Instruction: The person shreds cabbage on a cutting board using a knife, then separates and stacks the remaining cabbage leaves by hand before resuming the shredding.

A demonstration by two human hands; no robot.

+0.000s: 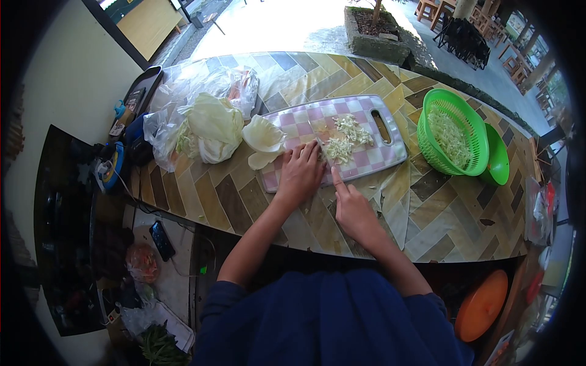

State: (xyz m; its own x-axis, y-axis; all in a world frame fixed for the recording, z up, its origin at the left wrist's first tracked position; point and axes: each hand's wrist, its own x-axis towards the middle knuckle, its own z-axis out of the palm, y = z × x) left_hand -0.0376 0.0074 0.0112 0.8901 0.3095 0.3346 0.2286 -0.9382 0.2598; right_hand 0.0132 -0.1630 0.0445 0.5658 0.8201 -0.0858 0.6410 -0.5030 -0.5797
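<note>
On the pink and white checkered cutting board lies a heap of shredded cabbage. My left hand presses down at the board's middle, fingers closed over cabbage that is mostly hidden. My right hand is closed round a knife, its index finger stretched along the top; the knife's blade points away from me, beside my left fingertips. Loose cabbage leaves overlap the board's left edge. Farther left, a cabbage head sits against a clear plastic bag.
A green basket of shredded cabbage stands right of the board, with a green bowl beside it. A dark tray is at the table's far left. Below are a phone and an orange round lid or stool.
</note>
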